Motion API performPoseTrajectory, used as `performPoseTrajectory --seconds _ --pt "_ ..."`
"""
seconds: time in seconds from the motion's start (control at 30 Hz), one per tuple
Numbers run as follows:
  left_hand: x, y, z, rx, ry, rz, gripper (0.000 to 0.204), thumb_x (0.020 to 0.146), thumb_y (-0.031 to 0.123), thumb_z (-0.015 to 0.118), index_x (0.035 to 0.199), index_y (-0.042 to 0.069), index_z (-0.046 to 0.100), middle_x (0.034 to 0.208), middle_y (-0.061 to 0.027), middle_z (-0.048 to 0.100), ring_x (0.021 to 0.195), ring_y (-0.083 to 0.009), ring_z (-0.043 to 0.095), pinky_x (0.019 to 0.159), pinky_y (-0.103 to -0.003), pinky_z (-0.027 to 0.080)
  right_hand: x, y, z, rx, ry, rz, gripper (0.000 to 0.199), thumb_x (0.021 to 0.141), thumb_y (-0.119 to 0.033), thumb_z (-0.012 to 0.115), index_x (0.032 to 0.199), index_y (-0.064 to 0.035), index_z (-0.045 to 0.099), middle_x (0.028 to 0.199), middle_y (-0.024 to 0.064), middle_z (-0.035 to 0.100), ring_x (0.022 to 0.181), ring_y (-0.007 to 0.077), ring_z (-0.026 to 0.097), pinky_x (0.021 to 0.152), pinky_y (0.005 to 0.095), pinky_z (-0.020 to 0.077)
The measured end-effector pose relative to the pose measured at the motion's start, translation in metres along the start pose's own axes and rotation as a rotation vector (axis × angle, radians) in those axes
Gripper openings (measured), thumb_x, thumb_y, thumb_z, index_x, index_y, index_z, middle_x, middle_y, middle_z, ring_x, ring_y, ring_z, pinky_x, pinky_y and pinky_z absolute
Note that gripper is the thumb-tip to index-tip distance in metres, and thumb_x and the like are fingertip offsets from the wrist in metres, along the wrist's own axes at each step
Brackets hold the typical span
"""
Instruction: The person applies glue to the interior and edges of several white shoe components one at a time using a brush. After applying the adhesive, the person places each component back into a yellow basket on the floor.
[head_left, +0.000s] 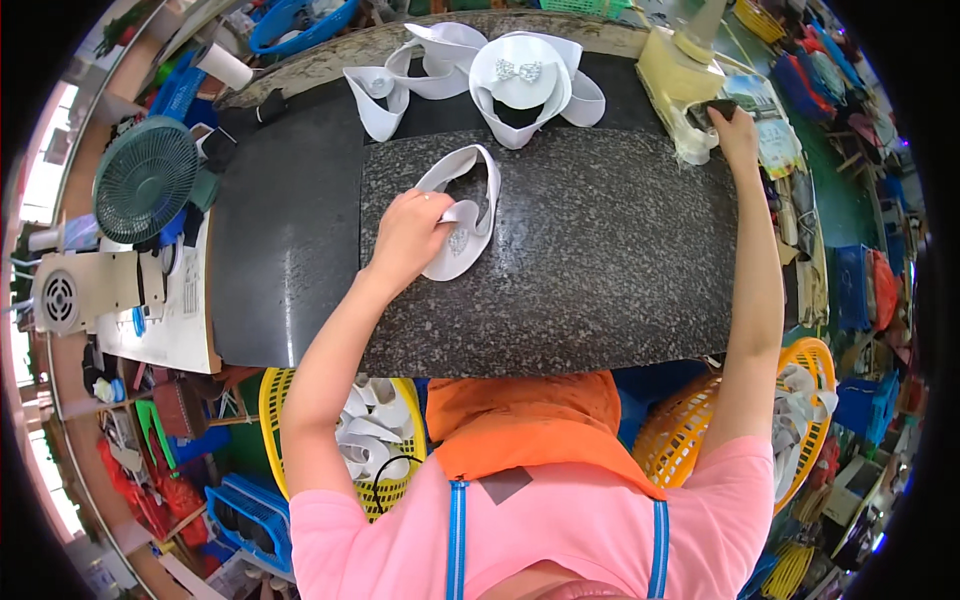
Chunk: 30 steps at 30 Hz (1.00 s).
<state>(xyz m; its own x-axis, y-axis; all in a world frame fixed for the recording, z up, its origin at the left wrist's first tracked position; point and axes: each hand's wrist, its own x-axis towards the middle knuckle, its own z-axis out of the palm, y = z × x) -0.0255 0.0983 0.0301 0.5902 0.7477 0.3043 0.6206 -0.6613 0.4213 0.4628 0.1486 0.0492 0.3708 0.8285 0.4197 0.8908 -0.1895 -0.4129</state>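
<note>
Meanwhile left fingers (432, 212) pinch a white strap piece (462, 210); right fingers (722, 112) clasp a dark tool (706, 112).

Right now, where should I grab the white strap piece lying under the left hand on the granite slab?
Pinch the white strap piece at its open upper loop, coming from above right. That band arches clear of the granite slab, while the left hand covers the lower folded end.

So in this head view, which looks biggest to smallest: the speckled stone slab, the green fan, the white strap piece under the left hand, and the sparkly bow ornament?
1. Speckled stone slab
2. Green fan
3. White strap piece held down by the left hand
4. Sparkly bow ornament

The fan sits near the picture's bent rim, so its lead over the strap piece is unsure.
</note>
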Motion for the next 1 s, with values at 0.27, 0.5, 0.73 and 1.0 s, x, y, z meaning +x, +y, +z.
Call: performPoseTrajectory --seconds 0.27,0.5,0.73,1.0 --pt "-0.032 0.001 0.003 0.155 0.11 0.086 0.014 0.07 0.011 0.064 0.082 0.006 0.059 0.086 -0.0083 0.061 0.086 -0.0262 0.059 0.071 -0.035 0.049 -0.039 -0.018 -0.017 -0.247 -0.013 -0.397 0.024 0.082 -0.012 0.056 0.106 -0.0072 0.06 0.098 0.0122 0.061 0.089 0.0323 0.06 0.074 0.0422 0.0475" --pt "-0.064 0.003 -0.005 0.396 0.147 0.399 0.029 0.068 0.007 0.06 0.096 -0.001 0.064 0.096 -0.0088 0.056 0.088 -0.0233 0.058 0.074 -0.033 0.053 -0.072 -0.042 -0.027 -0.297 0.07 -0.146 0.032 0.082 -0.009 0.055 0.114 -0.0048 0.056 0.096 0.0146 0.061 0.084 0.0307 0.06 0.072 0.0392 0.0474" --pt "-0.086 0.003 -0.003 0.327 0.165 0.297 0.032 0.067 0.006 0.059 0.098 -0.003 0.061 0.094 -0.0119 0.056 0.088 -0.0247 0.059 0.072 -0.033 0.053 -0.141 -0.21 -0.03 0.971 -0.796 0.127 0.024 0.08 -0.012 0.064 0.101 -0.0032 0.067 0.075 0.0031 0.065 0.057 0.007 0.055 0.054 0.0224 0.0461" --pt "-0.094 0.012 0.003 0.318 0.096 0.217 0.029 0.067 0.006 0.059 0.094 -0.004 0.061 0.095 -0.0123 0.057 0.091 -0.0247 0.059 0.072 -0.032 0.052 -0.176 -0.29 0.06 0.655 -0.618 -0.777 0.027 0.069 0.004 0.062 0.095 -0.001 0.065 0.088 0.0121 0.064 0.082 0.0309 0.061 0.072 0.037 0.0497"
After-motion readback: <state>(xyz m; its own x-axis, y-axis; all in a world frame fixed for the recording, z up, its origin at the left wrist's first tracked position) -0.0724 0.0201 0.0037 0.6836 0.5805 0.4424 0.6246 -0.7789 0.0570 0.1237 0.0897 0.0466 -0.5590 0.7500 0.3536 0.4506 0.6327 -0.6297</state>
